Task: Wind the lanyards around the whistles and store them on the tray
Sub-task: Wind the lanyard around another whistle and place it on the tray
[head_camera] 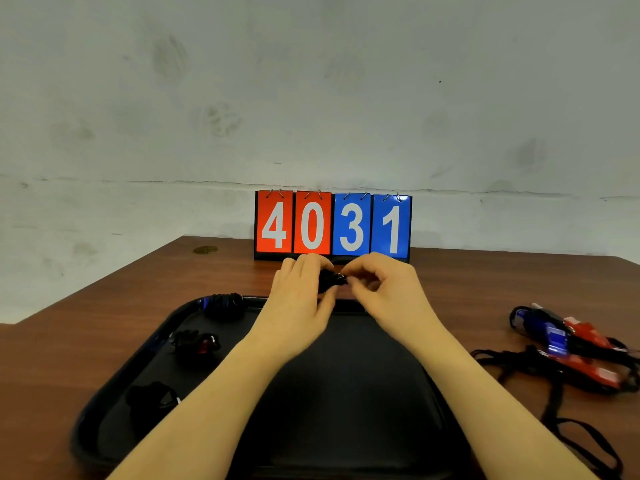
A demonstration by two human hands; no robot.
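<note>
Your left hand [299, 289] and right hand [381, 284] pinch a black wound whistle [330, 280] above the tray's [346, 304] far rim; its axis is hidden.

Both hands raised together, fingers [356, 271] seemingly curled in a pinch

Bare-walled room [311, 81], wooden table [138, 306]

The brown wooden table [467, 282] bears a black tray [346, 393], a flip scoreboard [333, 225], and loose whistles [568, 344].
</note>
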